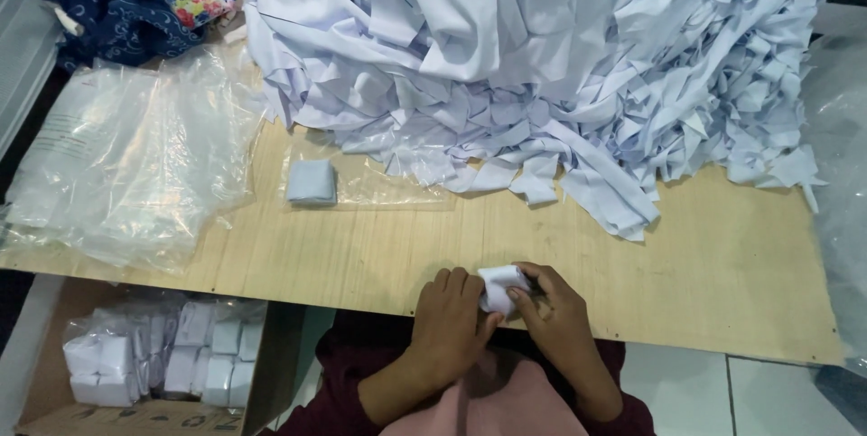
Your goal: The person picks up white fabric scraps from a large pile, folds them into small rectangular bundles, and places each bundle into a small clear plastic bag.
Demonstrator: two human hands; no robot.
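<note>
Folding of a small white cloth piece [499,290] at the near edge of the wooden tabletop [704,255], seen from the head camera. Both hands are closed on the piece: the left hand [449,323] curls its fingers over the left side of the piece, and the right hand [555,314] pinches the right side between thumb and fingers, so that the cloth sits between the two hands, just above the tabletop edge and close to the body. The piece looks already doubled over into a compact pad, which suggests that the fold is in its late stage rather than its start. Beyond the hands, well apart from them, lies a large heap of white fabric strips [542,56]; forward and to the left of the left hand lies a folded white pad inside a clear plastic bag [312,181], with a stack of clear plastic bags [126,165] farther left. Below the tabletop, to the left of the left hand, a cardboard box [54,400] holds bagged white pads [163,359]. Judged from this layout, the step in hand is the shaping of one pad; the move after it would call for a firm press to hold the creases and a free hand to open a bag.
</note>
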